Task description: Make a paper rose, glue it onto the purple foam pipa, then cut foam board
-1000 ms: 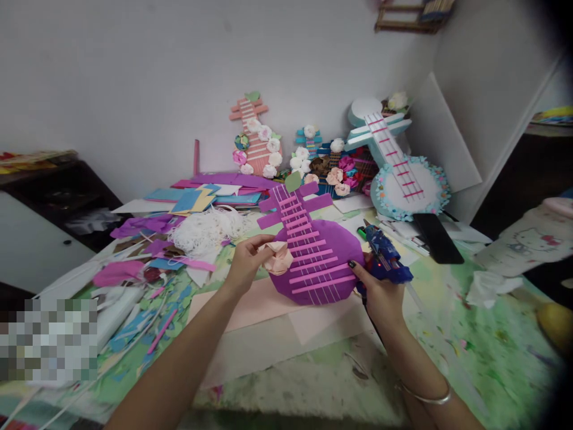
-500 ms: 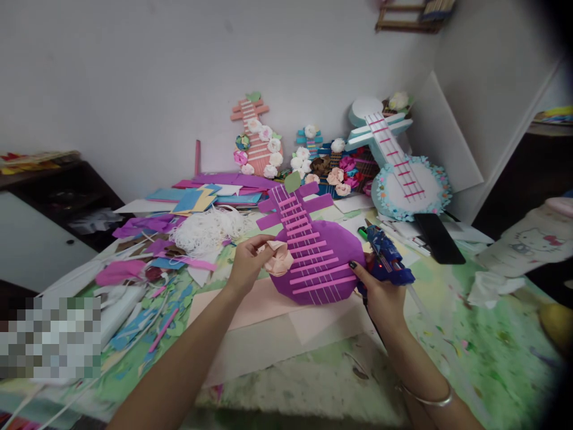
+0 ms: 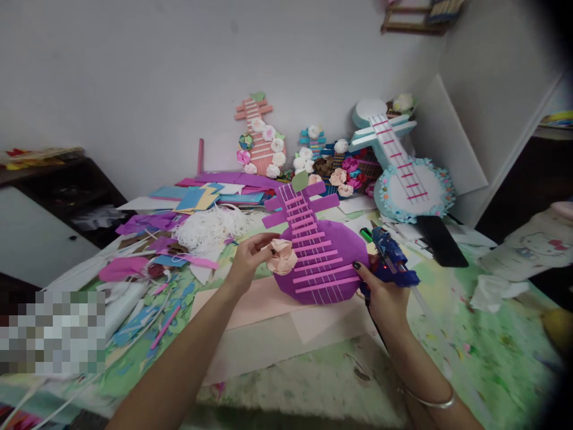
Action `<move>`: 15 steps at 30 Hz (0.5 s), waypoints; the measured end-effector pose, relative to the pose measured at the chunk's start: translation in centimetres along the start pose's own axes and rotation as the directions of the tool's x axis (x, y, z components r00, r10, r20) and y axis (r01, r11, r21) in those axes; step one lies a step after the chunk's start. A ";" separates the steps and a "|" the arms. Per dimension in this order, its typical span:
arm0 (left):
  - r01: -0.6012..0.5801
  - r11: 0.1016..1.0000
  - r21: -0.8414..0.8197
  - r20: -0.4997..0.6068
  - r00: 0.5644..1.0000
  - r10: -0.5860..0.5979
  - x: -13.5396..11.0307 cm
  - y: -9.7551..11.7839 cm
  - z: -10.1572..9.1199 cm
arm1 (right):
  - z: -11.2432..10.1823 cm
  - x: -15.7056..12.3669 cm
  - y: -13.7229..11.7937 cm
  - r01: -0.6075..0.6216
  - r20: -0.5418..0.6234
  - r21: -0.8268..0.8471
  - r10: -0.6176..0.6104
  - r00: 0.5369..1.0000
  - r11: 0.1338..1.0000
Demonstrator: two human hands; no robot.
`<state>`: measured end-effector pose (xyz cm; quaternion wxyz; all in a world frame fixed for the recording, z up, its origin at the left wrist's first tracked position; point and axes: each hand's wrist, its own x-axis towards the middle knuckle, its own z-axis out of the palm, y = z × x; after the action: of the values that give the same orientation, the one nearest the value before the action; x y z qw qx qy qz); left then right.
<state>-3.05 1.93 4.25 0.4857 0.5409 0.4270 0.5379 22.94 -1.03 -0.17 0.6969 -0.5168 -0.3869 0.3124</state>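
Between my hands is a purple paper lute (image 3: 344, 245) with pink strips, white strings and a green leaf (image 3: 299, 180) at its top. My left hand (image 3: 248, 258) pinches a peach paper flower (image 3: 282, 257), which overlaps the lute's left edge; whether it touches the lute I cannot tell. My right hand (image 3: 385, 295) is closed on the lute's right edge, thumb on the front. A blue glue gun (image 3: 389, 257) with a small red light is in the same hand, its grip partly hidden by the fingers and the lute.
Peach paper sheets (image 3: 250, 307) lie beneath the lute. On the left are a tangle of white string (image 3: 212, 230) and colored scraps. Behind stand a pink flowered lute (image 3: 260, 146) and a large white-and-blue one (image 3: 405, 179). A black phone (image 3: 442, 240) and a pale bottle (image 3: 528, 242) are at the right.
The peach flower has turned to face me more fully in my left hand. The lute has tilted slightly. The whole view has shifted a little; both grips stay the same.
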 end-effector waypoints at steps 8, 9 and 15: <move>0.007 0.999 0.045 0.151 0.988 -0.014 -0.2 0.6 -0.5 | -0.2 -0.2 0.1 -0.019 0.004 -0.021 0.019 1.000 1.000; 0.017 0.998 0.063 0.155 0.988 -0.026 -0.3 0.7 -0.5 | -0.2 -0.2 0.1 -0.018 0.006 -0.018 0.018 1.000 1.000; 0.068 0.993 0.095 0.170 0.982 -0.083 -0.5 1.2 -0.7 | -0.1 -0.1 0.1 -0.009 0.003 -0.009 0.009 1.000 1.000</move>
<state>-3.87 1.28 5.35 0.5167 0.5902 0.4267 0.4502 23.01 -1.16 -0.30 0.6925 -0.5210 -0.3871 0.3148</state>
